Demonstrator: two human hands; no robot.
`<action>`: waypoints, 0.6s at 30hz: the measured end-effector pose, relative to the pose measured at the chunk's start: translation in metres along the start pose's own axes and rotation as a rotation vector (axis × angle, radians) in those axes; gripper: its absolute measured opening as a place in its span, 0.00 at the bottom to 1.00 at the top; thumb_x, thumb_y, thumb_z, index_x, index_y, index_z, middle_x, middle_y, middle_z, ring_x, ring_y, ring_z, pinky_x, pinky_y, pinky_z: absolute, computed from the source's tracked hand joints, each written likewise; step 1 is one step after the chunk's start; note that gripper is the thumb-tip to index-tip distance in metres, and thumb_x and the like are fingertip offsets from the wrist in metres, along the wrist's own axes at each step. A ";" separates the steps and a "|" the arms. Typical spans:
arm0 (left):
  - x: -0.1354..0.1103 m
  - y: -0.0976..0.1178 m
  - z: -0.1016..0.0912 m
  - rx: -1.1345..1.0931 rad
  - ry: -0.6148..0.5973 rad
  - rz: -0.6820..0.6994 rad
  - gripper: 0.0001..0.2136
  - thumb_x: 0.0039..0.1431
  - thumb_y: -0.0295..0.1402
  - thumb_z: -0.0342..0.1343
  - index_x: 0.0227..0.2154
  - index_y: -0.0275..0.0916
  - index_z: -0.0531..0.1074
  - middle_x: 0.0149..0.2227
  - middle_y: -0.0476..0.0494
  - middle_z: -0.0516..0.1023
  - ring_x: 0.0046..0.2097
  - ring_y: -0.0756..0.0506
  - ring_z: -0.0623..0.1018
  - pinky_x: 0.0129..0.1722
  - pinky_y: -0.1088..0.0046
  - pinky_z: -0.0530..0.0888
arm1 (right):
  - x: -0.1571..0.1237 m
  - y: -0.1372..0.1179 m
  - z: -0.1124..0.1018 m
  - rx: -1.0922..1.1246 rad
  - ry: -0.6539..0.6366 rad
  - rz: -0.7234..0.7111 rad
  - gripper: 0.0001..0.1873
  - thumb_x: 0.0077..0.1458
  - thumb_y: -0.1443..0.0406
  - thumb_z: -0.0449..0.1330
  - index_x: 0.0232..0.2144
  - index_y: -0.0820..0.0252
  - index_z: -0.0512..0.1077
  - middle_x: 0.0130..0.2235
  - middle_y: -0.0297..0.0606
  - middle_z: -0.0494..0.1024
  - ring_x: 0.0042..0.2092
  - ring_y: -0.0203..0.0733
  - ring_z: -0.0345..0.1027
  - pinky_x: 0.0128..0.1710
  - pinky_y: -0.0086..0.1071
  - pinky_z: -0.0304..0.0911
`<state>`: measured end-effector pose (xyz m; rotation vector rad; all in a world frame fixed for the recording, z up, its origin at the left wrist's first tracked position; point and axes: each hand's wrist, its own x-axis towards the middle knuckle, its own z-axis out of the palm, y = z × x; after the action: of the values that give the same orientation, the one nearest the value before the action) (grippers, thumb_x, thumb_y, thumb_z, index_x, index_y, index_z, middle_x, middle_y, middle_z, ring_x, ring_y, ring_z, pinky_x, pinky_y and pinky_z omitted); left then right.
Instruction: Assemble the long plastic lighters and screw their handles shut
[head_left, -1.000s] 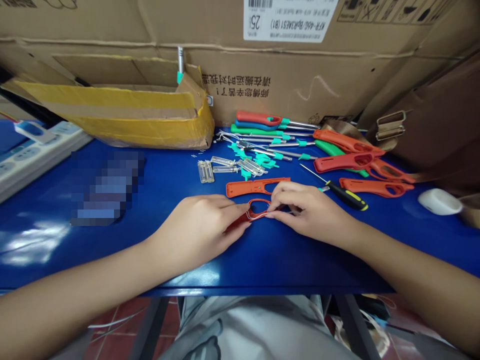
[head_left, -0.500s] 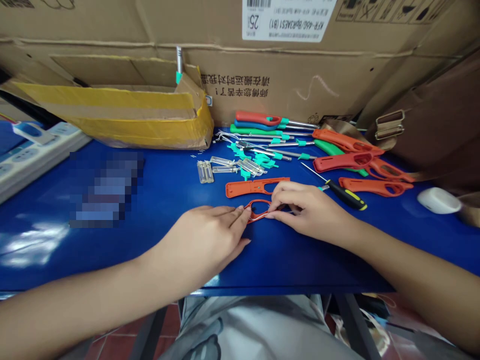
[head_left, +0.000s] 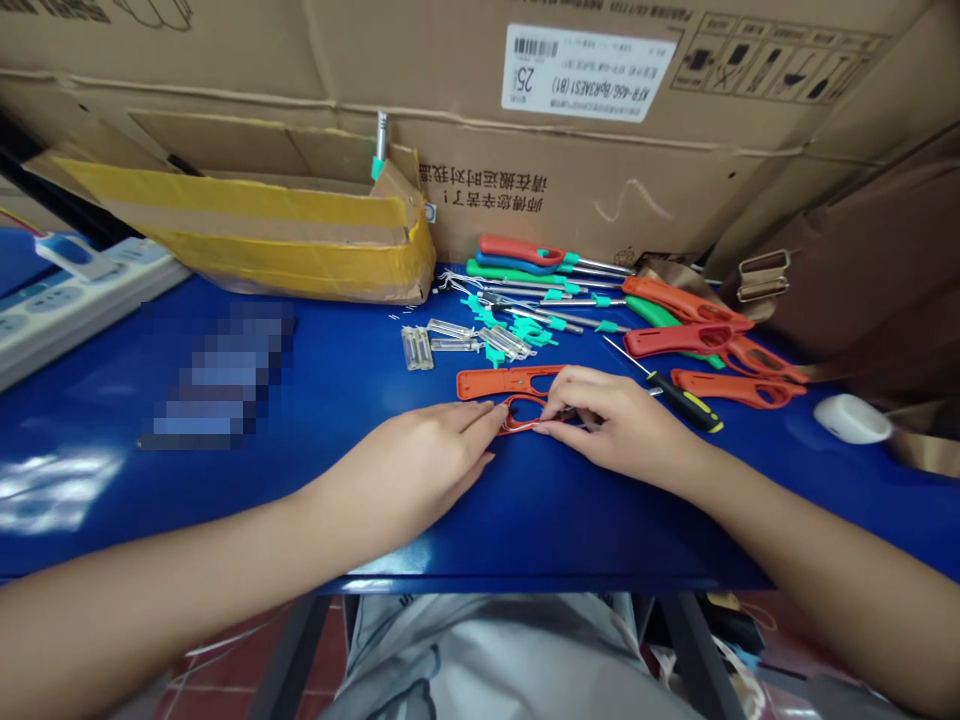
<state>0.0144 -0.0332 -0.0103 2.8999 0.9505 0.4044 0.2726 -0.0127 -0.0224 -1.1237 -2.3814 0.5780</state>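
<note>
An orange lighter casing half (head_left: 523,403) lies on the blue table, mostly covered by my hands; its trigger loop shows between them. My left hand (head_left: 442,445) holds it from the left, fingers together and pressed on the part left of the loop. At the loop's right side, my right hand (head_left: 607,415) is closed in a pinch. A thin white wire (head_left: 521,428) runs along the loop's lower edge to those fingertips. Just behind lies another orange casing half (head_left: 499,382), its inner side up, its right end behind my right hand.
Behind are clear gas tanks (head_left: 454,338), teal plastic parts (head_left: 536,328) and metal-tubed lighters (head_left: 525,250). To the right lie orange casings (head_left: 739,388), a screwdriver (head_left: 686,402) and a white rounded object (head_left: 853,418). A taped carton (head_left: 300,260) and power strip (head_left: 90,295) stand left.
The camera view has shifted slightly. Both hands stay on the same casing half, with only a very small shift of the fingers.
</note>
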 end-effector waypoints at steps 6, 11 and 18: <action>0.013 -0.010 0.012 -0.246 0.077 -0.059 0.12 0.69 0.32 0.53 0.52 0.35 0.75 0.49 0.37 0.77 0.51 0.39 0.77 0.52 0.59 0.77 | 0.000 -0.002 0.000 -0.006 -0.006 0.014 0.03 0.61 0.68 0.64 0.33 0.59 0.75 0.37 0.35 0.75 0.38 0.37 0.69 0.37 0.29 0.61; 0.023 -0.015 0.017 -0.448 0.091 -0.149 0.10 0.68 0.30 0.54 0.46 0.34 0.77 0.44 0.40 0.73 0.43 0.45 0.77 0.45 0.67 0.76 | -0.001 -0.002 0.000 -0.016 -0.014 0.040 0.03 0.61 0.67 0.64 0.33 0.58 0.75 0.37 0.34 0.75 0.37 0.36 0.70 0.36 0.30 0.61; 0.030 -0.016 0.014 -0.523 -0.033 -0.195 0.09 0.64 0.28 0.55 0.45 0.37 0.77 0.42 0.44 0.69 0.38 0.49 0.74 0.38 0.71 0.73 | -0.003 -0.004 0.001 0.002 -0.038 0.020 0.04 0.63 0.65 0.63 0.34 0.57 0.74 0.38 0.34 0.75 0.39 0.39 0.71 0.39 0.31 0.62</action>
<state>0.0323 -0.0028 -0.0189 2.3172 0.9411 0.5004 0.2707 -0.0175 -0.0217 -1.1471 -2.4035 0.6142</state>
